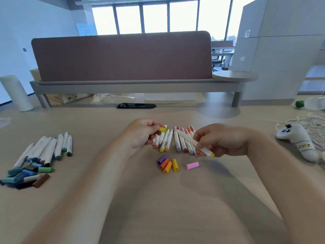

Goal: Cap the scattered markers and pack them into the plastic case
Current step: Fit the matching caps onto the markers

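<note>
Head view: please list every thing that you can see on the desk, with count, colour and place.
Yellow cap: one, pinched by left hand.
Held marker: one, white with yellow end, in right hand.
Loose caps: five; purple, two orange, yellow, pink; centre front.
Centre markers: many, white, warm-coloured ends; behind the hands.
Left markers: many, white; desk's left.
Left caps: several; blue, green, brown; before those markers.
Soft toy: one, white; right.
Cables: white; right edge.
Divider panel: one, brown; behind desk.
Desk: one, beige.
Left hand: one.
Right hand: one.
</note>
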`<state>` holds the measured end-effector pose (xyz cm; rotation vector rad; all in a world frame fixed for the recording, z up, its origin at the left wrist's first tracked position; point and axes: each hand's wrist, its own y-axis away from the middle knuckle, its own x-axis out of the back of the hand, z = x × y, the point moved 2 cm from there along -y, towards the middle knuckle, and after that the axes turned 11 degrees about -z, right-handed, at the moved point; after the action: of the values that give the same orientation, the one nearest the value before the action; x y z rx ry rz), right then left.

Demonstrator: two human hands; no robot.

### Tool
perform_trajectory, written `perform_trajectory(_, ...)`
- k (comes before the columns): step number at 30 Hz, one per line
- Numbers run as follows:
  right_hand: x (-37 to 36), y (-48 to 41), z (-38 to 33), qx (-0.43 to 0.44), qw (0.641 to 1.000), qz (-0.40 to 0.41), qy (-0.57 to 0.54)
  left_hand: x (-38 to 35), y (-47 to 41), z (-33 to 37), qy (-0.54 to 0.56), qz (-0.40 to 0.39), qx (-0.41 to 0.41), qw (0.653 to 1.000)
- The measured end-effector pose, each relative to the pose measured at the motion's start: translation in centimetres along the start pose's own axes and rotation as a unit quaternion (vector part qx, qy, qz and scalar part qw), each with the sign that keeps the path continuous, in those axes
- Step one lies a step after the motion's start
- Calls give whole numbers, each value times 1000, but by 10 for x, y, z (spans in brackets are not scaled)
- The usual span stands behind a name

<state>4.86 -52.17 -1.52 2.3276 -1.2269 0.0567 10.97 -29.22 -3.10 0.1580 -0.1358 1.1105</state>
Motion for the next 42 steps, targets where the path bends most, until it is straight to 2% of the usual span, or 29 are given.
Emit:
perform_trajectory(12, -6, -4, 0, -6, 999, -48, 18, -9, 1, 2, -35, 26, -3, 999)
perform_trajectory(19, -5, -6, -1, -14, 999, -29, 8, -18, 5, 6, -42, 10, -34, 999)
perform_trajectory(22, -7, -8, -1, 0, 1000, -4, 15, -20, 3, 4, -50, 41, -47, 997)
perform_trajectory(28, -14, -13, -7, 35, 998, 43, 41, -21, 3, 7, 19, 76, -69, 995)
perform_trajectory(34, -24, -15, -18, 53, 996, 57, 37, -25, 9, 15, 122, 44, -64, 989)
perform_trajectory(42, -29, -18, -17, 41, 997, 63, 30, -25, 14, 19, 110, 51, -58, 991)
